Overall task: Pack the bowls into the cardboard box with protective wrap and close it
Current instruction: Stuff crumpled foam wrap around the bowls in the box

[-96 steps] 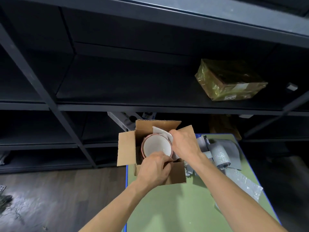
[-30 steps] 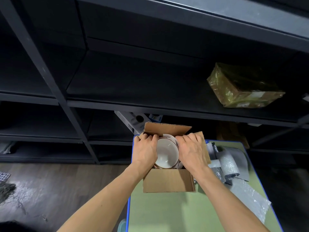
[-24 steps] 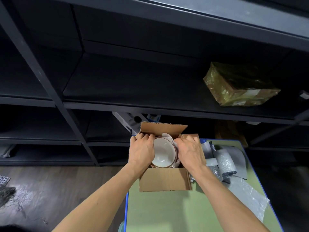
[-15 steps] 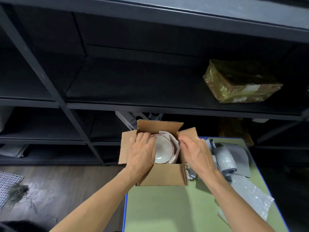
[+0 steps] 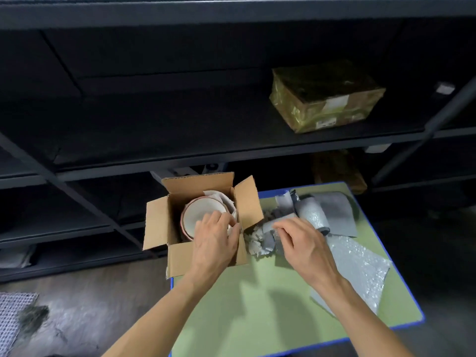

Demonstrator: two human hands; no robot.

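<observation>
Green table [image 5: 244,305] nearest, both forearms coming in over it. Left hand [image 5: 216,238] sits on the near-right corner of the cardboard box [image 5: 180,256], thumb and fingers closed on the white paper [image 5: 221,199] where it meets the bowl rim. Right hand [image 5: 301,243] is out of the box, just right of the left hand, fingers bent down onto the grey foam scraps [image 5: 268,240]. Tips are touching, but I can't tell if it has a grip. The change: half a second ago both hands were at the box, right one on the paper side, left one on the bowl's left rim. Now the right has gone to the wrap pile and the left has slid across to hold things down. My read is that the bowls are seated and this is the top/side padding fetch. Bowls [image 5: 198,215] are stacked inside the box, just beyond the left fingers, paper tucked along their far-right side. All the flaps I can see stand open, so closing has not started. Beyond the right hand is a foam roll [image 5: 311,215] on a grey sheet [image 5: 340,210], and to its right a bubble wrap sheet [image 5: 360,269], so there's plenty of material. Risk: the top bowl face is bare and needs cover before the flaps fold. Far behind is dark shelving [image 5: 231,150], with a gold-wrapped parcel [image 5: 324,96] on it up past the right hand.
</observation>
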